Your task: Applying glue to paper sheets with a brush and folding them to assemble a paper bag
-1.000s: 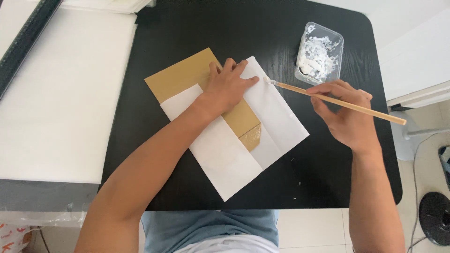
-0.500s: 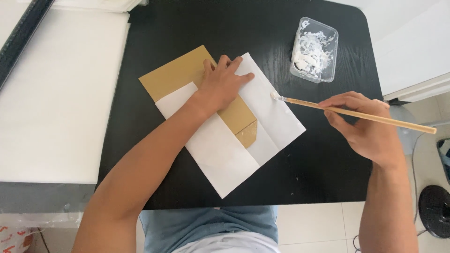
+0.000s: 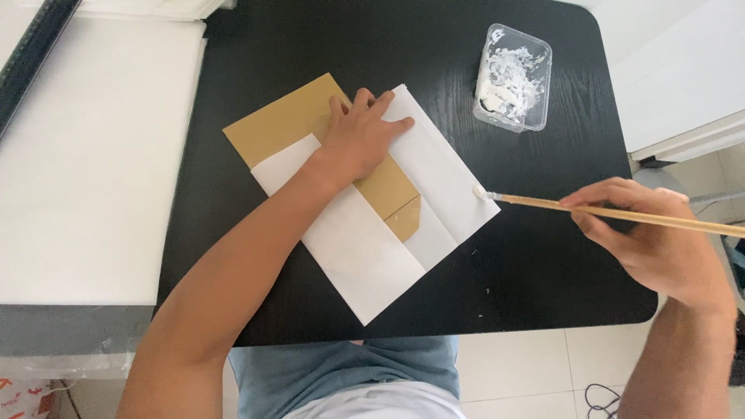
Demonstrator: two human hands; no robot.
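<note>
My left hand (image 3: 358, 137) lies flat, fingers spread, pressing a folded sheet of paper, gold on one side and white on the other (image 3: 353, 233), onto the black table (image 3: 310, 46). A gold corner (image 3: 403, 216) is folded over the white. My right hand (image 3: 648, 233) grips a thin wooden brush (image 3: 613, 211) like a pen. The brush's white-coated tip (image 3: 481, 193) touches the right edge of the white paper.
A clear plastic tub of white paste (image 3: 512, 76) stands at the back right of the table. A stack of large white sheets (image 3: 93, 155) covers a surface to the left. A white cabinet (image 3: 683, 85) stands at the right, tiled floor below.
My right hand has drawn the brush down and to the right along the paper's edge, from its upper right part to the right corner. The left hand stays pressed on the paper.
</note>
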